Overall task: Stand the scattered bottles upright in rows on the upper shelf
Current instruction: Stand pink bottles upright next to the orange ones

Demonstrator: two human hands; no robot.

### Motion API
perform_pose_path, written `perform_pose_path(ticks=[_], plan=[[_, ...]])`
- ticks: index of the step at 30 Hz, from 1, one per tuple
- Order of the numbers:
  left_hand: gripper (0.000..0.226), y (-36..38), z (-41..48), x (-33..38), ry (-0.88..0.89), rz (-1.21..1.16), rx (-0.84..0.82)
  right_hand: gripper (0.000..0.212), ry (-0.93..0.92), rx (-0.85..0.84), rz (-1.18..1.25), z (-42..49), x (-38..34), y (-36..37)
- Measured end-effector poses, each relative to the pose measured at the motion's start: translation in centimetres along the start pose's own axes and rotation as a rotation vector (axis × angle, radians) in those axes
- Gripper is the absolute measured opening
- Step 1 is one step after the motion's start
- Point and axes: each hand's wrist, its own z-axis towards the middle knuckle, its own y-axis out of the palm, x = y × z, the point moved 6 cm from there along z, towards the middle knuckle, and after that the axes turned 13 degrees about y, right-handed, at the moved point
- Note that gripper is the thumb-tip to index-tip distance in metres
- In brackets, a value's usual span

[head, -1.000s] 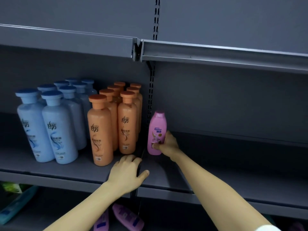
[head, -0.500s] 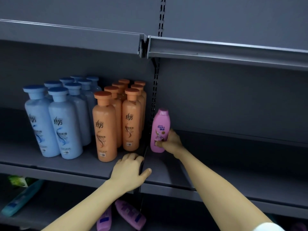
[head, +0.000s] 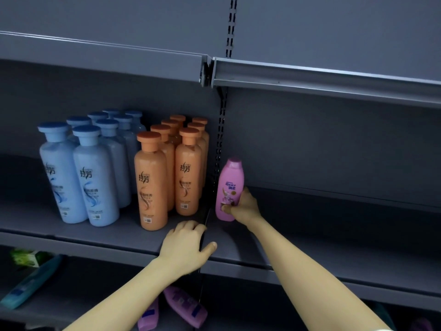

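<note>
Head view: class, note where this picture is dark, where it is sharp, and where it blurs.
Head view: dim, bluish light throughout; the lower shelf sits in deep shadow, its purple bottles soft and murky; the pink bottle in the right hand is sharp, label readable; no strong glare anywhere.

Dim, cool light falls from in front of me onto the upper shelf (head: 334,242), while its back and the lower shelf (head: 78,299) sink into heavy shadow, the wide lens bows the edges, and the bottom corners look soft.
</note>
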Motion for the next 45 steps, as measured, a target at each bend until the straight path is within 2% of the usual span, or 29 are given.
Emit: perform_pose_path(ticks=[5,8,12,17,22,32,45], plan=[[0.075,-0.2,-1.0,0.0,-0.031,-0.021,-0.024,0.057,0.016,-0.013,0.002,0.1,0.2,0.1],[0.068,-0.3,-1.3,0.0,-0.034,-0.011,-0.029,0.05,0.037,-0.037,-0.032,-0.1,0.4,-0.1],[0.054,-0.8,-1.2,0.2,-0.023,0.007,-0.009,0.039,0.051,0.028,-0.24,-1.3,0.9,-1.0],[0.056,-0.9,-1.0,1.1,0.025,0.009,-0.03,0.05,0.105,0.084,-0.568,-4.5,3.2,-1.8],[0.055,-0.7,-1.8,2.7,0.094,-0.021,-0.046,0.047,0.108,0.145,-0.79,-8.9,4.9,-2.2],[0.055,-0.4,-6.7,6.0,0.246,-0.066,-0.052,0.045,0.186,0.227,-0.83,-18.2,7.4,-2.7],[0.054,3.0,-12.3,13.2,0.433,-0.109,-0.161,0.049,0.4,0.247,-0.827,-28.6,13.4,-4.3]])
